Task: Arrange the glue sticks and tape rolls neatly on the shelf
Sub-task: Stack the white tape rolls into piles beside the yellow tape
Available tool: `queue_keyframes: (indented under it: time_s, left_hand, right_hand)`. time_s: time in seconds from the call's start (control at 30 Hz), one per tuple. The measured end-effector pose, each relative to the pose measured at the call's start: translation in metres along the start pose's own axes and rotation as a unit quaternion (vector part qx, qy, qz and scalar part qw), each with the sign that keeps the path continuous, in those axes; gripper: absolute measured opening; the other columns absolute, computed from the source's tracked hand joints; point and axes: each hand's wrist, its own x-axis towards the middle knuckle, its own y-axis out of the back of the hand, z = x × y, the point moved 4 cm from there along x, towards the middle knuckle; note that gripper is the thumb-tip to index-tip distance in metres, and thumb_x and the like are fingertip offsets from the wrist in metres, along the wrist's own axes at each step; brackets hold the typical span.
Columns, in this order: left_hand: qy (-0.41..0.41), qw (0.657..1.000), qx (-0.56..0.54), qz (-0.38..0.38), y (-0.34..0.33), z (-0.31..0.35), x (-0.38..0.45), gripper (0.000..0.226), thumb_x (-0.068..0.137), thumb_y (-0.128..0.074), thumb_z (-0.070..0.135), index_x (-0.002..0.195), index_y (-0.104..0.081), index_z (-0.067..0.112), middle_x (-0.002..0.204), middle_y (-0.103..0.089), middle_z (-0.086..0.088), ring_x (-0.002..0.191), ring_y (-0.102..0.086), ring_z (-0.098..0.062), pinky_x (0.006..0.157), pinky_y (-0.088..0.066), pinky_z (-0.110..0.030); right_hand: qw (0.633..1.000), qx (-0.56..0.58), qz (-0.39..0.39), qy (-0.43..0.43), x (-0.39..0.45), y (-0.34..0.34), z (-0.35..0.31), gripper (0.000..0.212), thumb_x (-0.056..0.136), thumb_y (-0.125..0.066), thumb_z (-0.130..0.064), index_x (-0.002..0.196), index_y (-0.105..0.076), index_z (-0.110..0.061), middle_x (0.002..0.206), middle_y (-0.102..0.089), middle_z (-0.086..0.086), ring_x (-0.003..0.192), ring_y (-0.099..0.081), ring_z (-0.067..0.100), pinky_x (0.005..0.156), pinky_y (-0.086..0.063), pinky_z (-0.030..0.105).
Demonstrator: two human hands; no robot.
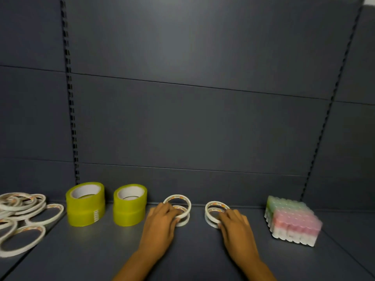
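Two hands reach out over a dark grey shelf (101, 250). The left hand (160, 226) lies on a small stack of thin white tape rolls (179, 209), with its fingers bent over the near side of the rings. The right hand (236, 226) does the same on a second small stack of thin white tape rolls (213, 209), just to the right of the first. The two stacks sit near the back wall (203, 118), a little apart from each other. To the left stand two stacks of fat yellow tape rolls (86, 203), side by side. Far left, a loose heap of thin white rolls (22, 216) lies spread about, some rings on top of others. On the right sits a block of glue sticks (292, 222) packed close together, with green, pink and white parts, well apart from the right hand.
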Motion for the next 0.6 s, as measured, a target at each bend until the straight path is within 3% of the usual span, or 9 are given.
queue_keyframes:
  time_s: [0.23, 0.6]
  left_hand:
    - [0.036, 0.999, 0.000, -0.017, -0.032, -0.005, 0.006, 0.022, 0.089, -0.048, 0.031, 0.103, -0.066, 0.031, 0.099, -0.056, 0.016, 0.098, -0.051, -0.010, 0.079, -0.035, -0.024]
    - [0.038, 0.999, 0.026, -0.021, -0.035, -0.006, 0.004, 0.017, 0.085, -0.052, 0.032, 0.095, -0.065, 0.029, 0.095, -0.058, 0.011, 0.095, -0.052, -0.016, 0.075, -0.040, -0.032]
  right_hand:
    - [0.999, 0.010, 0.040, -0.002, 0.004, -0.020, 0.022, 0.020, 0.087, -0.057, -0.021, 0.103, -0.065, -0.029, 0.099, -0.057, -0.014, 0.092, -0.053, 0.013, 0.081, -0.040, 0.026]
    - [1.000, 0.002, 0.009, 0.009, 0.004, -0.029, 0.025, 0.010, 0.082, -0.062, -0.018, 0.085, -0.059, -0.026, 0.090, -0.055, -0.011, 0.086, -0.051, 0.015, 0.078, -0.039, 0.028]
